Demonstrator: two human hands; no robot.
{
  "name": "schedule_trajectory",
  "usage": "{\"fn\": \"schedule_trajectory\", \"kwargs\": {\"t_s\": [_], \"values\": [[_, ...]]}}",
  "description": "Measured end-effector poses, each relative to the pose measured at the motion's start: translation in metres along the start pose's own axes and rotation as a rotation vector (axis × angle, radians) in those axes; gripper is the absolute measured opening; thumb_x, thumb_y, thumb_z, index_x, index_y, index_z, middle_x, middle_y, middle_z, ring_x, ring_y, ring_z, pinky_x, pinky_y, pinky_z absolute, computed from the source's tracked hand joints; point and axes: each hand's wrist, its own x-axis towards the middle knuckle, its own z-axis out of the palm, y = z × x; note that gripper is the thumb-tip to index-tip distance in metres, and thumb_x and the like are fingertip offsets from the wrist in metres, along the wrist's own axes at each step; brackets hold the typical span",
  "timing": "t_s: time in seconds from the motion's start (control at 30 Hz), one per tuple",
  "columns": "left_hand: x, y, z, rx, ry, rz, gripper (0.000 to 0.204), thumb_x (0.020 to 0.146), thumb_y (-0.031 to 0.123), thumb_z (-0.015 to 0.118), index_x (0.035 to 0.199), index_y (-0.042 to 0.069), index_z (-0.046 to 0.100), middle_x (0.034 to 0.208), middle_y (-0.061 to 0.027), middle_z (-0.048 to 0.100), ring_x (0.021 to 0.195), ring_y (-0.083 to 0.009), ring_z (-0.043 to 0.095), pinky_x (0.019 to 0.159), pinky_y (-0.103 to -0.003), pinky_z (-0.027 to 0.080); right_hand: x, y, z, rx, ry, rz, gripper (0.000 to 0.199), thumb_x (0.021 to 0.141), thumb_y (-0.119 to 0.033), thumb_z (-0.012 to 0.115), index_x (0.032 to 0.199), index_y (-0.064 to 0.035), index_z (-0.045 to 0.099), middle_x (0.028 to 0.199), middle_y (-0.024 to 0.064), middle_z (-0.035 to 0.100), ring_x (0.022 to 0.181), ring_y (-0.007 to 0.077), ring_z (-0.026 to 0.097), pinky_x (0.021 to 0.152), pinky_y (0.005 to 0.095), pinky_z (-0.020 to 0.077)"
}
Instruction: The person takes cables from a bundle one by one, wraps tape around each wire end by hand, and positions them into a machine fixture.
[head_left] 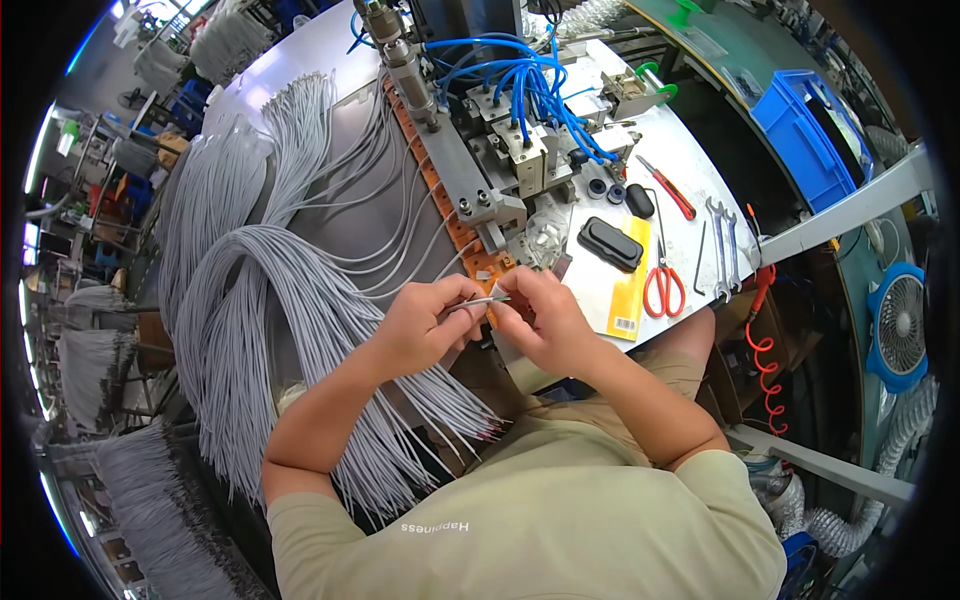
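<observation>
Grey wire (478, 302) sits pinched between both hands, just in front of the orange terminal strip (470, 240) at the counter (690, 170) edge. Left hand (425, 325) fingers are closed on the wire's body; right hand (540, 320) fingers are closed on its tip end, where a greenish bit shows. Too small to tell if that's a terminal or stripped core.

Risks, as I judge them:
- Grip is fingertip-only on a thin, slick jacket. Any pull against the big grey wire bundle (300, 330) left of the strip could slip it out.
- Bundle fans loose over the person's lap; neighbouring strands near the strip could snag or get picked up along with this one.
- Tip is close to the strip and the metal press fixture (470, 185) behind it; a bent end would misfeed.
- Red-handled scissors (663, 280) and black pad (610, 243), right of the strip, lie within elbow sweep.
</observation>
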Motion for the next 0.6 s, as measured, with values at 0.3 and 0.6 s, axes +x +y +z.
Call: {"fn": "schedule_trajectory", "kwargs": {"t_s": [0.3, 0.6], "values": [[-0.002, 0.001, 0.001, 0.211, 0.121, 0.216, 0.014, 0.090, 0.002, 0.062, 0.103, -0.002, 0.068, 0.081, -0.0066, 0.070, 0.068, -0.0131, 0.066, 0.063, -0.027, 0.054, 0.014, 0.010, -0.001, -0.284, 0.149, -0.366, 0.014, 0.092, -0.010, 0.067, 0.096, -0.0023, 0.056, 0.075, 0.0097, 0.057, 0.061, 0.0154, 0.052, 0.056, 0.0279, 0.0403], [-0.007, 0.007, 0.006, 0.393, -0.074, 0.383, 0.024, 0.085, 0.004, 0.068, 0.109, 0.003, 0.070, 0.089, -0.0123, 0.070, 0.075, -0.0289, 0.068, 0.069, -0.031, 0.055, 0.012, 0.054, 0.005, 0.291, 0.256, 0.315, 0.016, 0.094, -0.011, 0.065, 0.087, -0.0022, 0.054, 0.070, 0.0006, 0.055, 0.065, 0.0051, 0.048, 0.059, 0.0238, 0.0401]]}}
